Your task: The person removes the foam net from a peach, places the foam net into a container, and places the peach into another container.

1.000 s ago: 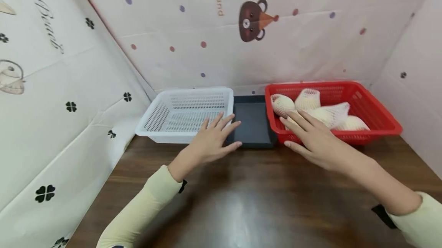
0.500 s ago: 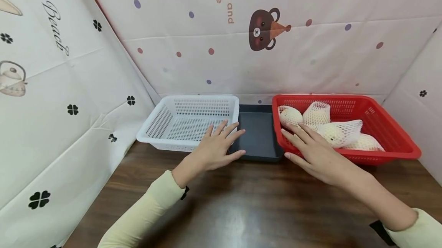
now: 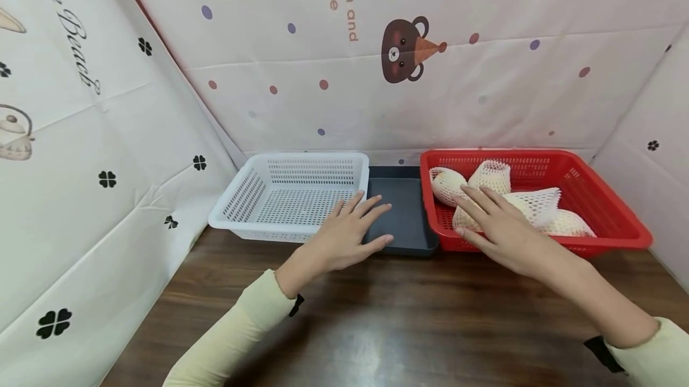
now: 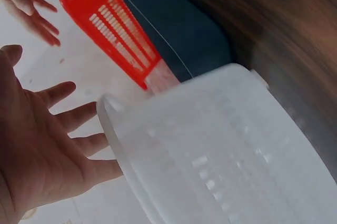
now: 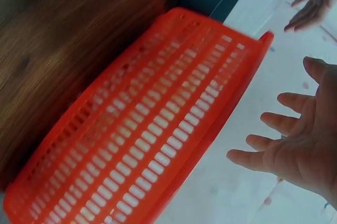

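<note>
My left hand (image 3: 344, 234) is held with fingers spread, over the near right corner of the white basket (image 3: 237, 228) and the dark grey tray (image 3: 395, 213). In the left wrist view its palm shows with nothing in it, the fingertips beside the basket's rim. My right hand (image 3: 503, 231), fingers straight and spread, is above the near side of the red basket (image 3: 608, 213). Pale round pieces in white foam netting lie in that basket; one netted piece (image 3: 490, 176) sits at the back, another (image 3: 448, 186) at the left. The right hand partly covers the nearest one.
The tray stands between the two baskets, close against both. A brown wood-grain table (image 3: 420, 315) stretches in front of them. Printed white sheeting (image 3: 269, 112) rises behind and at both sides.
The head view tilted down, then shifted slightly. Both hands have moved a little to the right over the baskets, fingers still spread. Baskets, tray and netted pieces stay in place.
</note>
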